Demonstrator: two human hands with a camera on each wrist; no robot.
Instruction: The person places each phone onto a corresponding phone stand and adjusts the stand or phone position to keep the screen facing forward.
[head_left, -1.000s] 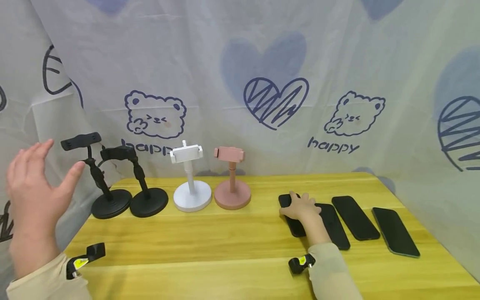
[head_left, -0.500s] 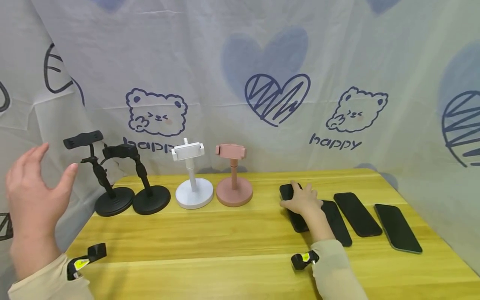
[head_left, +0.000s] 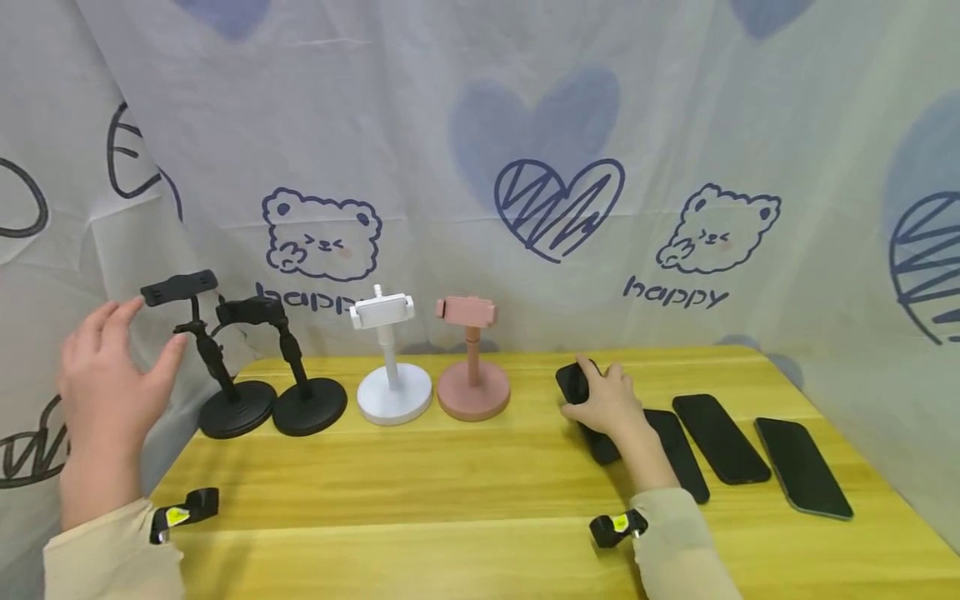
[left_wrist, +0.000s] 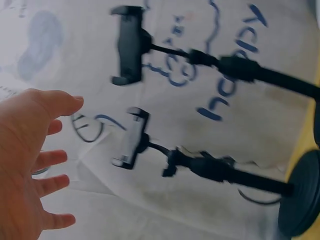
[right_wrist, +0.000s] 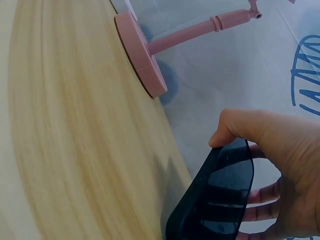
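Observation:
My right hand [head_left: 611, 404] grips a black smartphone [head_left: 572, 383] by its long edges, thumb on one side and fingers on the other. In the right wrist view the phone [right_wrist: 225, 187] is tilted, its far end raised off the wooden table. The left hand [head_left: 112, 383] is held up at the left, fingers spread and holding nothing. Close beside it stands a black phone stand [head_left: 236, 408] with an empty clamp, and a second black phone stand [head_left: 309, 407] is just to its right. The left wrist view shows both black clamps beyond my left hand [left_wrist: 25, 160].
A white phone stand [head_left: 393, 393] and a pink phone stand [head_left: 473, 390] stand along the back of the yellow wooden table [head_left: 420, 500]. Three more dark smartphones lie right of my right hand: one partly behind the wrist [head_left: 681, 458], one middle phone [head_left: 720, 437] and one far-right phone [head_left: 804, 467]. A printed curtain hangs behind.
My right hand has closed on the leftmost phone and tipped its far end up from the table. The left hand has shifted right, closer to the black stands.

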